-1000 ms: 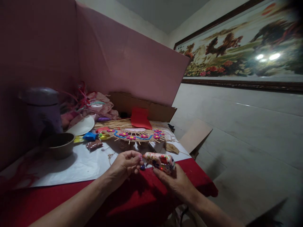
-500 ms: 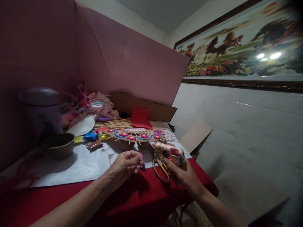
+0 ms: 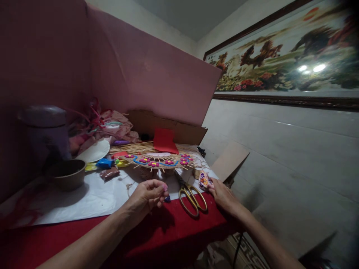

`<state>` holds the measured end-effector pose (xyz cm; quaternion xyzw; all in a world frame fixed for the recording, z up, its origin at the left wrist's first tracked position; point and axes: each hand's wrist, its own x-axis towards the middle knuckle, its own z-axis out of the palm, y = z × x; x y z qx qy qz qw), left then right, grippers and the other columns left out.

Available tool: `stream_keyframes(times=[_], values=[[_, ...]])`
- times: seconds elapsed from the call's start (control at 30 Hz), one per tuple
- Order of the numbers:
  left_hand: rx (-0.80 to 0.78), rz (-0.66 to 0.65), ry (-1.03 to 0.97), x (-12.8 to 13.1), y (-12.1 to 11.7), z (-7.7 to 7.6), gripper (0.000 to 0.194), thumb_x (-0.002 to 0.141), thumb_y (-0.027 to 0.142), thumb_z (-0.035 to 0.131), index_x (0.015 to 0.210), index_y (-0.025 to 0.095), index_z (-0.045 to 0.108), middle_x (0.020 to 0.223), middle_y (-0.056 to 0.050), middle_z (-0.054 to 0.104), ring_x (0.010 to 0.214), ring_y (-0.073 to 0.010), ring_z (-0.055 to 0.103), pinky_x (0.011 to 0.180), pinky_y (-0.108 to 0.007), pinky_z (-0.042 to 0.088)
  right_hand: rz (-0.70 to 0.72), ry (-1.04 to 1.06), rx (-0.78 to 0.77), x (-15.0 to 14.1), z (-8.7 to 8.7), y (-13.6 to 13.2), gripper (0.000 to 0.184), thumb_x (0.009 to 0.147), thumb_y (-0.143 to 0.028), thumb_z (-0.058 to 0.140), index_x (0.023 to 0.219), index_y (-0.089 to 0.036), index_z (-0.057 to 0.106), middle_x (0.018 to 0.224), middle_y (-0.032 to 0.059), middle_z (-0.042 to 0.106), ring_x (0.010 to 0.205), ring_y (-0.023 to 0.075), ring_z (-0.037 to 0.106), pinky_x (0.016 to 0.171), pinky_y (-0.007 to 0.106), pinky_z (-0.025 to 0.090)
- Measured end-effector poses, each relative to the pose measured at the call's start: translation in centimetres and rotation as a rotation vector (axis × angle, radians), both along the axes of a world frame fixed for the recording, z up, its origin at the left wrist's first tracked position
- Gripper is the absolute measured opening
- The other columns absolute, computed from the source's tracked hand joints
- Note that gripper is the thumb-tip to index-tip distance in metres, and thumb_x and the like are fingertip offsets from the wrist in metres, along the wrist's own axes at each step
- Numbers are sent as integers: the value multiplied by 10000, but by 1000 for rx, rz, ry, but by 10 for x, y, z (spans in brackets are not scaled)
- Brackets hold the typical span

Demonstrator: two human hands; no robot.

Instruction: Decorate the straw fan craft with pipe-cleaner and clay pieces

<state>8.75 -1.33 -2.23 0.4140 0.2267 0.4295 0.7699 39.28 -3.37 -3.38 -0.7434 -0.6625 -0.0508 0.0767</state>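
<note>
My left hand [image 3: 150, 195] is closed in a pinch on a small pink piece [image 3: 165, 188], held above the table's front edge. At the right edge of the table, my right hand [image 3: 224, 195] is closed around a floral-patterned hot glue gun [image 3: 205, 181], resting low near the tabletop. Between my hands lie scissors with gold handles [image 3: 193, 201], their blades pointing away from me. Behind them stands a curved cardboard piece [image 3: 159, 163] with thin sticks, pink clay flowers and a wavy blue line. A small dark blue thing [image 3: 167, 199] shows partly behind my left fingertips.
On the left are a grey-brown bowl [image 3: 68, 175], a white paper plate [image 3: 94, 150], and blue [image 3: 105, 163] and brown [image 3: 109, 173] clay packets. Red paper [image 3: 165, 140] leans at the back. A dark cord [image 3: 238, 248] hangs below the table's right side.
My right hand has moved the glue gun right and down, away from the scissors, whose handles now show fully. My left hand stays nearly still with the pink piece.
</note>
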Motion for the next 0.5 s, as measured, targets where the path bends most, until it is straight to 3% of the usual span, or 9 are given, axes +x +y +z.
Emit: stream_keyframes(times=[0.1, 0.2, 0.3, 0.37, 0.5], values=[[29, 39, 37, 0, -1, 2, 224, 638, 258, 764, 715, 109, 616, 624, -36, 629, 472, -62, 502, 434, -165, 393, -20, -169, 50, -9, 6, -2, 421, 887, -239, 438, 1267, -59, 430, 1076, 186, 586, 975, 289, 546, 794, 363, 377], [85, 79, 98, -3, -6, 8, 224, 630, 280, 760, 696, 123, 614, 597, -31, 636, 447, -71, 496, 423, -182, 390, -27, -307, 278, -35, 24, -11, 362, 868, -193, 462, 1199, -51, 495, 978, 181, 602, 900, 302, 539, 773, 398, 366], [215, 166, 177, -14, -15, 19, 202, 650, 298, 734, 695, 132, 629, 611, -26, 640, 462, -82, 503, 435, -199, 400, 222, -177, 558, -74, 41, -18, 243, 872, -134, 433, 1068, -139, 576, 990, 121, 605, 945, 254, 518, 827, 370, 357], [297, 305, 236, -26, -19, 26, 201, 656, 314, 723, 705, 137, 642, 592, -14, 623, 488, -97, 514, 455, -213, 420, 389, -23, 680, -104, 49, -16, 187, 871, -146, 446, 971, -164, 602, 972, 95, 603, 928, 228, 515, 827, 352, 366], [404, 674, 344, -56, -13, 30, 196, 644, 310, 722, 732, 147, 656, 579, 11, 599, 524, -103, 517, 495, -216, 439, 600, 85, 667, -154, 61, -1, 175, 842, -204, 516, 994, -196, 602, 990, 77, 586, 959, 235, 483, 842, 381, 351]])
